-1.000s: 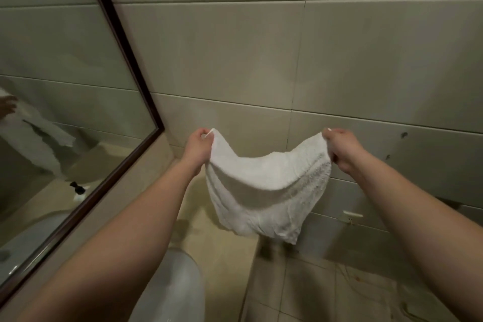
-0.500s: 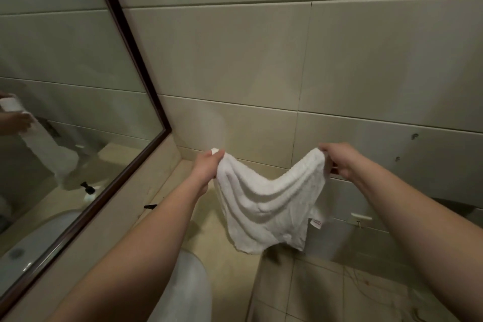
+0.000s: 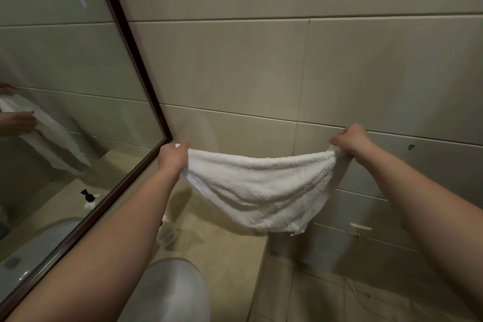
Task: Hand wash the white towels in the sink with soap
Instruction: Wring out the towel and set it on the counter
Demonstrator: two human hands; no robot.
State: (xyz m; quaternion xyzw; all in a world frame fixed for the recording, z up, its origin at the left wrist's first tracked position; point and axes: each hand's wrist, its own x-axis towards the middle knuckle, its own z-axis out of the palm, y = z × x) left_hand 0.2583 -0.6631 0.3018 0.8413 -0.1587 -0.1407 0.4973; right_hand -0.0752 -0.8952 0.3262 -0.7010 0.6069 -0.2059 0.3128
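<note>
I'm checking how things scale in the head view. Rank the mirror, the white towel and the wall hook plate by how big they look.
1. Mirror, largest, though cut off by the frame.
2. White towel, held stretched between both hands.
3. Wall hook plate, clearly smallest.

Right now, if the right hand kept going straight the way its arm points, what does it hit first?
Most likely the tiled wall. The right hand, gripping a corner of the white towel, points at it with nothing visible between. The gap is hard to judge from this one view.

Dim, soft (slightly blurred), edges bowed
</note>
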